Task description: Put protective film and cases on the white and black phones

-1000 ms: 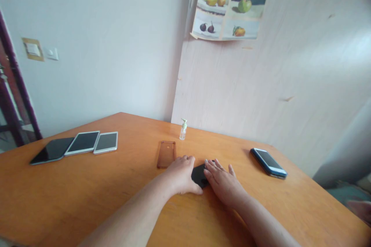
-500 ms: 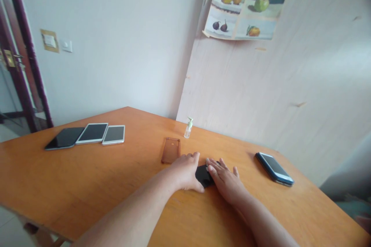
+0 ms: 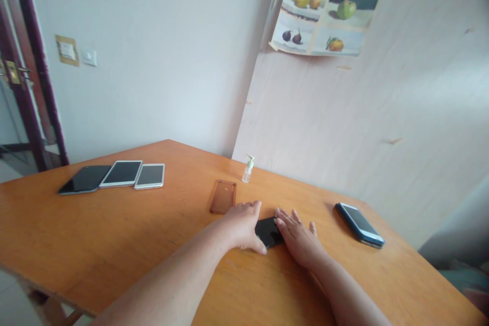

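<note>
A black smartphone [image 3: 269, 232] lies flat on the wooden table between my two hands. My left hand [image 3: 244, 226] grips its left end, the thumb at the near edge and the fingers at the far edge. Stretched and somewhat spread, the fingers of my right hand [image 3: 300, 237] rest over the phone's right end; whether anything is under them is hidden. Just beyond my left hand lies a clear brownish phone case [image 3: 223, 196]. A small clear pump bottle [image 3: 248, 169] with a pale green top stands upright behind the case.
At the left of the table [image 3: 153, 234] lie a dark tablet [image 3: 84, 179], a white tablet [image 3: 121, 173] and a smaller white device [image 3: 150, 176], side by side. On the right, a white-framed phone [image 3: 361, 221] rests on darker devices or cases. Fruit paintings [image 3: 324, 18] hang on the wall.
My right hand has slid slightly to the right across the phone, so more of its dark surface shows between my hands. My left hand keeps its grip.
</note>
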{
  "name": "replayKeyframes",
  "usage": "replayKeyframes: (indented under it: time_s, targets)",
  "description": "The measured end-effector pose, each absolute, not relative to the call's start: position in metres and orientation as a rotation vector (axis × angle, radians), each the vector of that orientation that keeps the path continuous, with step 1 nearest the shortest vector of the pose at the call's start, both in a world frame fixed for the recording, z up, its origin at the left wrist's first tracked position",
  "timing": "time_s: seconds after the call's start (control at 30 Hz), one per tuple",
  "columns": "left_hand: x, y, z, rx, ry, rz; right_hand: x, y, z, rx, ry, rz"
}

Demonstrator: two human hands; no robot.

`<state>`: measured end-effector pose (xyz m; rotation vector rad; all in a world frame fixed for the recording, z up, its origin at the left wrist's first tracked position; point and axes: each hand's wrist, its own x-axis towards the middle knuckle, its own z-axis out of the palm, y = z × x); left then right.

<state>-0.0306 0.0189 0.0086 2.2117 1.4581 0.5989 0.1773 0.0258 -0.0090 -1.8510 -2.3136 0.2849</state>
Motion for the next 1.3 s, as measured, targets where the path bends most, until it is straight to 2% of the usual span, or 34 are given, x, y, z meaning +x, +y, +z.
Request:
replayKeyframes:
  time_s: [0.1, 0.3, 0.53, 0.77, 1.0, 1.2, 1.3]
  targets:
    - [-0.031, 0.02, 0.009, 2.221, 1.446, 0.602, 0.181, 0.026, -0.01, -1.894, -2.302, 0.233]
    - [-0.031, 0.021, 0.007, 2.275, 1.444, 0.605, 0.153, -0.006, 0.002, -1.427, -2.613, 0.41]
    - [-0.033, 0.025, 0.007, 2.329, 1.427, 0.493, 0.182, 0.022, -0.007, -1.904, -2.354, 0.22]
    - [-0.038, 0.031, 0.007, 2.394, 1.394, 0.405, 0.152, -0.018, 0.014, -1.451, -2.681, 0.46]
    - [-0.037, 0.026, 0.018, 2.448, 1.417, 0.314, 0.179, 0.004, 0.007, -1.858, -2.542, 0.239]
    - [-0.036, 0.024, 0.021, 2.476, 1.422, 0.313, 0.158, -0.024, 0.017, -1.573, -2.714, 0.441]
    - [-0.035, 0.024, 0.021, 2.485, 1.422, 0.306, 0.158, -0.027, 0.018, -1.57, -2.732, 0.42]
